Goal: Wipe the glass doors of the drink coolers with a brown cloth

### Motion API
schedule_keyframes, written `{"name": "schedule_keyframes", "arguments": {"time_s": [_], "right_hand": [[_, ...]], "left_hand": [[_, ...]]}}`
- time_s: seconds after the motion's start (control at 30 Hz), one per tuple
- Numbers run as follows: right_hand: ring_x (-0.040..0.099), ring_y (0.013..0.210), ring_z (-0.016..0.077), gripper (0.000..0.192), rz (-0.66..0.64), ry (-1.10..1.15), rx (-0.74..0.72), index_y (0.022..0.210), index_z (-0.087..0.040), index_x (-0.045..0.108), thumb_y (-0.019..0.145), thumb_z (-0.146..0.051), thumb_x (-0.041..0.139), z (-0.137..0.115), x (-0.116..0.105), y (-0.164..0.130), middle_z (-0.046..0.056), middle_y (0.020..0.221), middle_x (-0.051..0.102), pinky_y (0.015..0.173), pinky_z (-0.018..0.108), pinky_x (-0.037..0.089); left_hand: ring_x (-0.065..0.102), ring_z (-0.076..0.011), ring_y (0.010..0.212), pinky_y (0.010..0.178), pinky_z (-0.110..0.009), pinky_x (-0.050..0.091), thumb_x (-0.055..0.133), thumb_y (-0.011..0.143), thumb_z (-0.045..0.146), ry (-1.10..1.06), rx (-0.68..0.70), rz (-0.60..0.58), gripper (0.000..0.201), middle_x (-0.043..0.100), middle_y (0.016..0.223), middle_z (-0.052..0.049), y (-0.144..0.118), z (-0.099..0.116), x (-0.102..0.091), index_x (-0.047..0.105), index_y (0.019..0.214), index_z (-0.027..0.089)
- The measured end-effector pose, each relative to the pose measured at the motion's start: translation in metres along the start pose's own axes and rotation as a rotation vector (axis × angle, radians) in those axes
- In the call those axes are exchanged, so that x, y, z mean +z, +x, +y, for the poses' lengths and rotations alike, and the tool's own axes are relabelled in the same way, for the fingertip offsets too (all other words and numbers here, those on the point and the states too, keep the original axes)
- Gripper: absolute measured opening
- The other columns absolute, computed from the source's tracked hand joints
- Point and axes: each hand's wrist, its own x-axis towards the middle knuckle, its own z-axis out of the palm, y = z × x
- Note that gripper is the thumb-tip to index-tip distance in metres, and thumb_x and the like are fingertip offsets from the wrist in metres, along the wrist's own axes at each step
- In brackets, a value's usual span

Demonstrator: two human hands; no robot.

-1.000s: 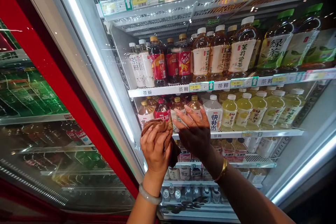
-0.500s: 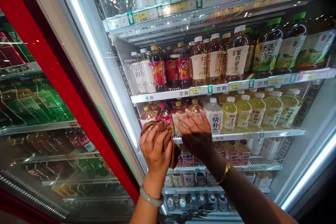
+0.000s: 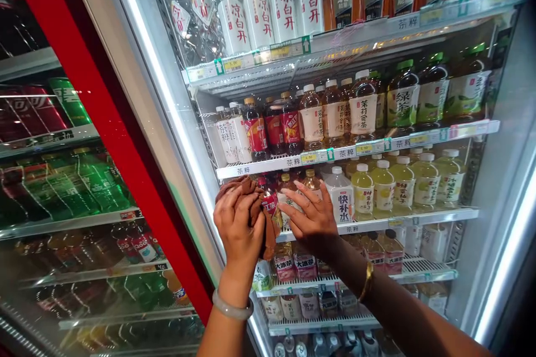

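A crumpled brown cloth (image 3: 270, 234) is bunched in my left hand (image 3: 238, 223), whose fingers are wrapped over it. Part of the cloth hangs down past the thumb side. To its right, my right hand (image 3: 312, 215) is held up with fingers spread and nothing in it. Both hands are in front of a lit drinks cooler's middle shelf. Behind the right fingers are gold-capped tea bottles (image 3: 286, 181), partly hidden. Just right of them is a white-labelled bottle (image 3: 337, 195). Whether the right hand touches a glass pane cannot be told.
Shelves of bottles rise above, with clear water bottles (image 3: 255, 17) at the top and green-capped tea bottles (image 3: 404, 95) below right. A red door frame (image 3: 138, 178) slants down the left. Beyond it is another cooler with green bottles (image 3: 92, 178). A light strip (image 3: 154, 83) runs beside the shelves.
The view has tilted up, showing more of the top shelf. My left hand has moved slightly left and up with the cloth, and the right hand stays spread close by.
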Motion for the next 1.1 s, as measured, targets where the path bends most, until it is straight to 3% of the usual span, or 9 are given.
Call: {"name": "schedule_keyframes", "arguments": {"time_s": [0.2,0.3,0.4,0.5,0.63,0.7,0.93,1.1], "right_hand": [[0.039,0.156,0.0226,0.044,-0.025,0.008,-0.014,0.134,-0.028,0.064,0.091,-0.016,0.062,0.006,0.001,0.069,0.0,0.156,0.058,0.137,0.056,0.002],[0.034,0.158,0.0228,0.05,-0.029,-0.058,-0.042,0.142,-0.025,0.058,0.093,-0.017,0.06,0.015,0.01,0.092,0.002,0.161,0.052,0.137,0.054,-0.003],[0.031,0.16,0.0227,0.05,-0.053,-0.109,-0.082,0.145,-0.022,0.055,0.096,-0.023,0.058,0.021,0.016,0.095,0.003,0.162,0.051,0.137,0.051,-0.003],[0.027,0.161,0.0214,0.05,-0.083,-0.117,-0.091,0.147,-0.021,0.054,0.097,-0.026,0.056,0.022,0.017,0.09,0.002,0.163,0.05,0.138,0.05,0.002],[0.028,0.161,0.0234,0.052,-0.1,-0.117,-0.087,0.148,-0.022,0.055,0.096,-0.023,0.057,0.021,0.016,0.088,0.0,0.163,0.05,0.138,0.051,0.003],[0.028,0.16,0.0238,0.052,-0.102,-0.112,-0.088,0.147,-0.022,0.056,0.095,-0.022,0.058,0.02,0.016,0.088,0.0,0.163,0.05,0.138,0.051,0.004],[0.026,0.161,0.0221,0.052,-0.121,-0.086,-0.027,0.146,-0.025,0.057,0.094,-0.021,0.058,0.024,0.001,0.098,0.0,0.164,0.048,0.138,0.051,0.005],[0.029,0.16,0.0227,0.052,-0.062,-0.102,0.046,0.144,-0.027,0.058,0.093,-0.017,0.057,0.042,-0.007,0.108,-0.002,0.162,0.05,0.138,0.055,0.008]], "left_hand": [[0.058,-0.0313,0.132,0.116,-0.052,0.038,0.073,0.085,0.021,0.057,-0.108,0.104,0.035,0.065,0.13,-0.011,0.05,-0.009,0.0,0.067,0.12,0.023],[0.057,-0.0306,0.132,0.117,-0.051,0.039,0.073,0.085,0.02,0.021,0.019,0.083,0.035,0.064,0.133,-0.011,0.064,-0.004,0.006,0.067,0.119,0.023],[0.056,-0.0306,0.131,0.114,-0.051,0.043,0.075,0.087,0.02,-0.014,0.23,-0.001,0.036,0.064,0.135,-0.011,0.062,0.002,0.011,0.065,0.121,0.025],[0.058,-0.0315,0.128,0.111,-0.051,0.046,0.079,0.086,0.023,0.009,0.319,-0.037,0.04,0.065,0.133,-0.01,0.069,-0.006,0.009,0.064,0.123,0.028],[0.058,-0.033,0.129,0.111,-0.052,0.044,0.077,0.086,0.021,0.067,0.219,0.083,0.038,0.065,0.133,-0.012,0.096,-0.026,0.004,0.066,0.122,0.026],[0.057,-0.0334,0.13,0.113,-0.053,0.042,0.076,0.086,0.021,0.066,0.162,0.122,0.038,0.064,0.133,-0.012,0.102,-0.026,0.005,0.066,0.122,0.025],[0.058,-0.0326,0.129,0.11,-0.051,0.045,0.077,0.085,0.021,0.027,0.288,-0.022,0.04,0.064,0.134,-0.011,0.085,-0.006,0.009,0.066,0.123,0.027],[0.058,-0.0341,0.13,0.114,-0.054,0.038,0.076,0.082,0.016,-0.011,0.065,0.142,0.038,0.064,0.129,-0.012,0.11,-0.005,0.013,0.068,0.119,0.024]]}}
